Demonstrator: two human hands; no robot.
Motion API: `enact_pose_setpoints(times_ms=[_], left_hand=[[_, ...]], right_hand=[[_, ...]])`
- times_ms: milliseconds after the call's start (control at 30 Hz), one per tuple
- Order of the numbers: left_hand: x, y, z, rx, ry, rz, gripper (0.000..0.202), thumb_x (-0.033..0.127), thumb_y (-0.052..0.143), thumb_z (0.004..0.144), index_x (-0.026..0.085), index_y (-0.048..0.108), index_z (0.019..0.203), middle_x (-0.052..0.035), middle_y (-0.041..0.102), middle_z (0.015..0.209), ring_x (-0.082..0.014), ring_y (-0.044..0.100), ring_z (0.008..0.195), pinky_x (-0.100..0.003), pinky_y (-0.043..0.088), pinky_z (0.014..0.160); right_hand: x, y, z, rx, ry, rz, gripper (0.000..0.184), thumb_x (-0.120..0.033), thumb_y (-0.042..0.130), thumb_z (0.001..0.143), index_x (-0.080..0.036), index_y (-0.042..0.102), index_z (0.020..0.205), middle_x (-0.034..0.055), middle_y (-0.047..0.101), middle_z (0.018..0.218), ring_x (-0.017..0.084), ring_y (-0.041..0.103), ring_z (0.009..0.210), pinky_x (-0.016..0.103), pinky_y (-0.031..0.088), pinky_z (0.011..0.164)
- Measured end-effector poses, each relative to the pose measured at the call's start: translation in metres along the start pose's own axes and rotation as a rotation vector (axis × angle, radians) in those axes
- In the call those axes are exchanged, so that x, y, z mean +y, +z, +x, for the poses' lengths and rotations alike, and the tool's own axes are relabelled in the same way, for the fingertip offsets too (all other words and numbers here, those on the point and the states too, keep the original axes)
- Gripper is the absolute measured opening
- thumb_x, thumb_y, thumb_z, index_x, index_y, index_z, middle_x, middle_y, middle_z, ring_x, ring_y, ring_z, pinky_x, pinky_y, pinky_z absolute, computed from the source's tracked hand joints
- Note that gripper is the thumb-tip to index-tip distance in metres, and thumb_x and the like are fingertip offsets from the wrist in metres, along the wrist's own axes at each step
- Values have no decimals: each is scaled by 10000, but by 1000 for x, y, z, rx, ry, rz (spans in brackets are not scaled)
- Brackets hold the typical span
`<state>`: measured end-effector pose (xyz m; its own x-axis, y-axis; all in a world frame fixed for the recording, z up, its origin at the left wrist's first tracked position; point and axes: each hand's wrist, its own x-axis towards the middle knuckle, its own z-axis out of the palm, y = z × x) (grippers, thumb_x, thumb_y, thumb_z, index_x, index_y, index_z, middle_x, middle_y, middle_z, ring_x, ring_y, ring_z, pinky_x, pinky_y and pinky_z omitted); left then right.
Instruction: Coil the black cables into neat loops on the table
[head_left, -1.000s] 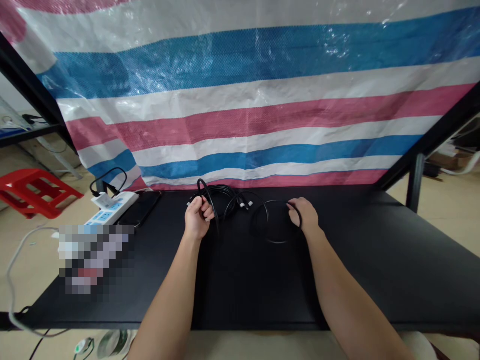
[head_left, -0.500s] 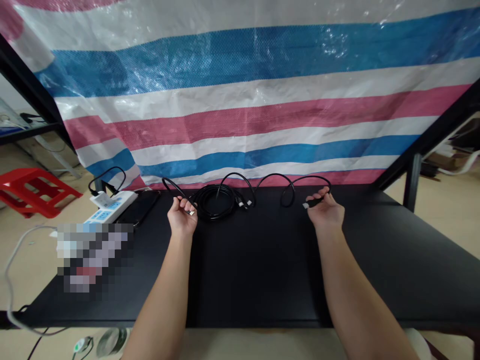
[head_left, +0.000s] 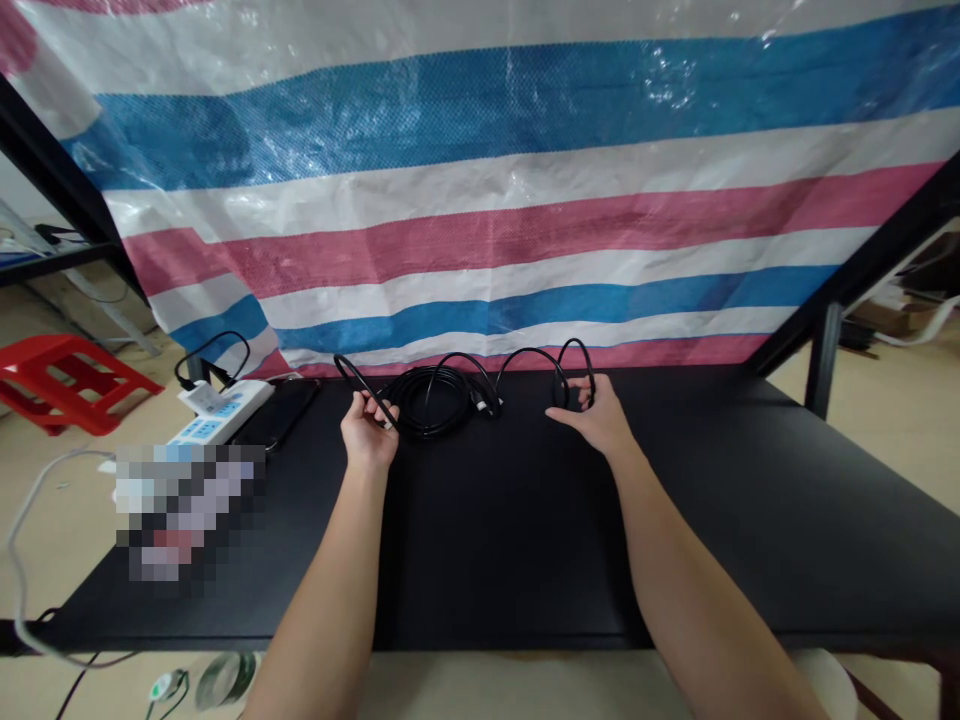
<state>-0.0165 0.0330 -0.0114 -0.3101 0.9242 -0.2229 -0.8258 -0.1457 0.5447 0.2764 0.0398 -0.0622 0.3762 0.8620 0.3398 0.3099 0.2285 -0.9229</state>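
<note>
A thin black cable [head_left: 528,350] runs in loose loops between my two hands above the black tabletop [head_left: 510,540]. My left hand [head_left: 367,438] is closed on one end of it, palm up, with a small light-coloured plug tip showing at the fingers. My right hand [head_left: 604,420] has its fingers around a loop of the same cable, thumb stretched to the left. The cable end on that side is hidden. Behind and between the hands lies a coiled black cable [head_left: 429,434], with pale-tipped connectors [head_left: 484,404] at its right side.
At the left edge is a white power strip [head_left: 241,404] with a plugged-in white adapter [head_left: 208,398]. Beside it lies a dark flat object [head_left: 279,418]. A striped plastic sheet [head_left: 487,210] hangs behind the table. A red stool [head_left: 71,378] stands left on the floor.
My right hand has moved left, toward the left hand, and now gathers a loop. The plug that showed in it is out of sight. My left hand has shifted only slightly.
</note>
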Motion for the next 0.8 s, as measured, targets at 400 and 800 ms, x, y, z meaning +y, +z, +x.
enact_pose_setpoints(times_ms=[400, 800], left_hand=[[-15, 6, -11, -138, -206, 185, 262, 319, 545, 869, 171, 522, 654, 77, 316, 474, -54, 335, 371, -155, 297, 358], [-35, 3, -15, -254, -172, 315, 366, 359, 685, 740, 158, 486, 509, 14, 535, 634, -134, 623, 747, -241, 488, 654]], right_hand=[[-18, 3, 1, -54, 160, 536, 393, -548, 675, 570, -238, 437, 609, -76, 369, 456, 102, 395, 443, 233, 329, 402], [-16, 29, -12, 174, 10, 29, 407, -466, 705, 572, -249, 371, 655, -48, 511, 583, 142, 508, 562, 297, 423, 575]])
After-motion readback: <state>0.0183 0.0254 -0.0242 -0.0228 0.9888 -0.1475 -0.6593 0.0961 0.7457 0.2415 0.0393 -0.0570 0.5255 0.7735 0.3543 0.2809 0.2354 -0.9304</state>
